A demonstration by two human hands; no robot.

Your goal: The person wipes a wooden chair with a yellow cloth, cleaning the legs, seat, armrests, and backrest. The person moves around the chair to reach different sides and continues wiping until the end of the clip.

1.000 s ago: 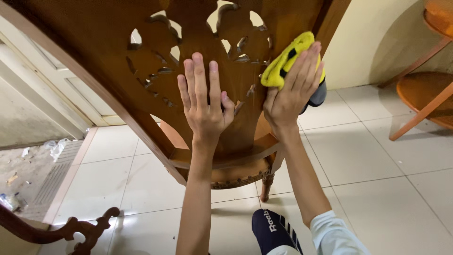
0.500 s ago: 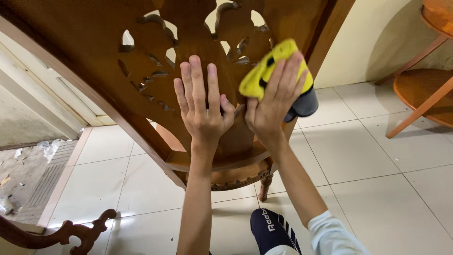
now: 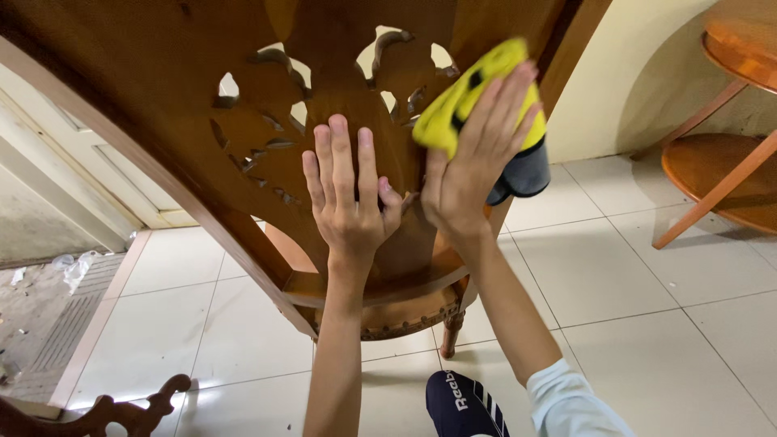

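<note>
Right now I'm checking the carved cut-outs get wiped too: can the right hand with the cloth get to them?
Probably yes: the right hand presses the yellow cloth on the chair back beside the cut-outs, nothing between.

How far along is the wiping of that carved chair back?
Done: cannot tell; the wood shows no clear wiped patch. In hand: the right hand presses a yellow cloth on the chair back, and the left hand lies flat on it. Left: cannot tell.

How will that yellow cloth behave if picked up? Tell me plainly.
Probably floppy: the yellow cloth bunches and folds under the right hand. Likely light, since flat fingers alone pin it against the carved chair back. Its soft look suggests it won't slip easily.
</note>
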